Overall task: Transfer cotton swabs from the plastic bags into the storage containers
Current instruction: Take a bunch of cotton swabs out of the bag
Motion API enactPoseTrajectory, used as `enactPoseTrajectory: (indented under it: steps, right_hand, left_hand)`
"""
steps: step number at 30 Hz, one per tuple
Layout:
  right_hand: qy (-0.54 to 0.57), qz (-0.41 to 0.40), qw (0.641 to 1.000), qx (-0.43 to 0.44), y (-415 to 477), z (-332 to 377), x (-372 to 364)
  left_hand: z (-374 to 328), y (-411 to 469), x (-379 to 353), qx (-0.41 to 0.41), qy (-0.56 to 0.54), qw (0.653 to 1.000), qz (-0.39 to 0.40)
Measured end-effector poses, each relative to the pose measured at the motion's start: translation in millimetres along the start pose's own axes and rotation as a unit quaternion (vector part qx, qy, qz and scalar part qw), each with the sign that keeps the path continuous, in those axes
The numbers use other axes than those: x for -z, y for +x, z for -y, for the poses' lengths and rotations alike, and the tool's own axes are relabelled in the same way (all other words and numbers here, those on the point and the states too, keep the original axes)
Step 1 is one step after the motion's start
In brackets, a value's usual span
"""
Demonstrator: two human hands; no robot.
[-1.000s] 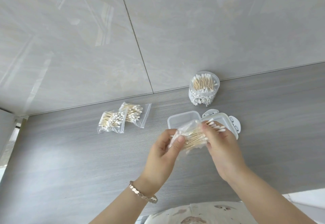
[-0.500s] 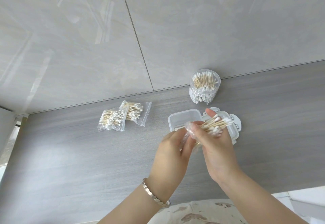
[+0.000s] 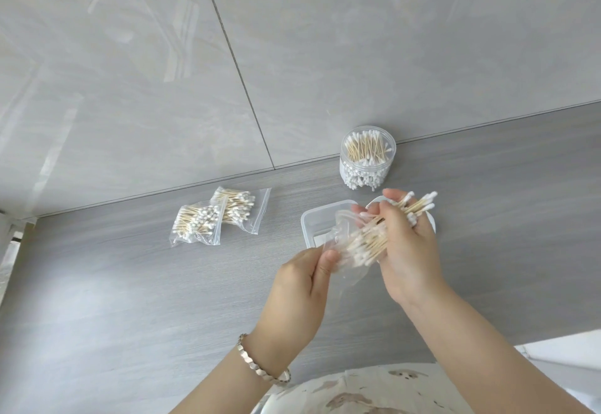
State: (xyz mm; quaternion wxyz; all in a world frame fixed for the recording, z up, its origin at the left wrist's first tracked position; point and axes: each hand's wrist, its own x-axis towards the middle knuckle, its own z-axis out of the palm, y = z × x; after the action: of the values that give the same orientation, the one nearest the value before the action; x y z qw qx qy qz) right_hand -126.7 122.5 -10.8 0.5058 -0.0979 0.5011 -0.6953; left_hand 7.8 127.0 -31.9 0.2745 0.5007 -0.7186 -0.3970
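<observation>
One swab bundle (image 3: 370,244) half inside bag (image 3: 346,223)

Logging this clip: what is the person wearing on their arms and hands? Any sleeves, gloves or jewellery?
Both forearms are bare, with no sleeves in view. The left hand and right hand are ungloved, and no rings show. A silver-coloured bracelet of small faceted links circles the left wrist; the right wrist carries nothing.
</observation>
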Motion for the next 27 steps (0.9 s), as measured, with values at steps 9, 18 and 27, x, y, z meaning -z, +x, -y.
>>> enactPoseTrajectory:
  steps: [9, 18, 27]
  right_hand:
    - [0.184, -0.061, 0.977, -0.084, 29.8, 28.4, 11.0]
    - [0.219, -0.033, 0.969, -0.108, 44.0, 23.5, 8.4]
    - [0.258, -0.031, 0.961, -0.099, 62.9, 45.1, 16.3]
  left_hand:
    - [-2.5, 2.5, 7.1, 0.086, -0.103, 0.990, 0.046]
    - [1.3, 1.8, 6.3, 0.103, -0.119, 0.985, 0.071]
    - [7.9, 2.9, 8.6, 0.160, -0.266, 0.950, 0.046]
